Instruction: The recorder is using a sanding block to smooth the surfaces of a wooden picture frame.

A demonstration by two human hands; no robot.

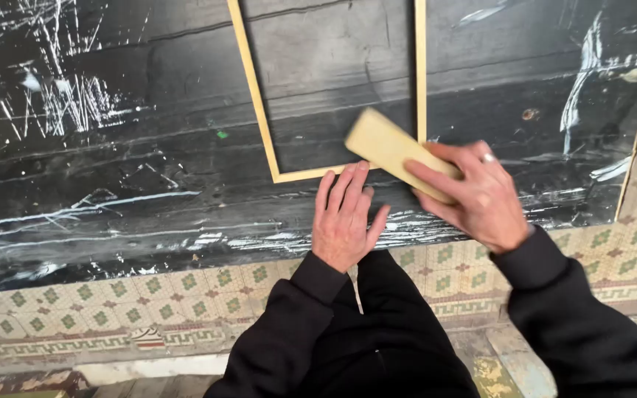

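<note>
The left hand [343,214] lies flat and open on the black board [149,147], fingers together and pointing up, their tips touching the lower rail of the thin wooden frame [263,118]; it grasps nothing, and to my eye it is there as a weight, pinning that bottom edge so the light frame cannot skate about. The right hand [477,193] is closed around 1 end of a pale, flat block [388,147], thumb along the near face and fingers wrapped over the top, a ring showing on 1 finger. The block slants up and to the left, its free end blurred and sitting over the frame's lower right corner, where the bottom rail meets the right upright; whether it presses on the wood I cannot tell. The frame lies on the scratched, white-streaked board, its upper part cut off by the picture's top edge. Below the board runs a patterned tile floor [112,309], and both dark sleeves reach in from below
</note>
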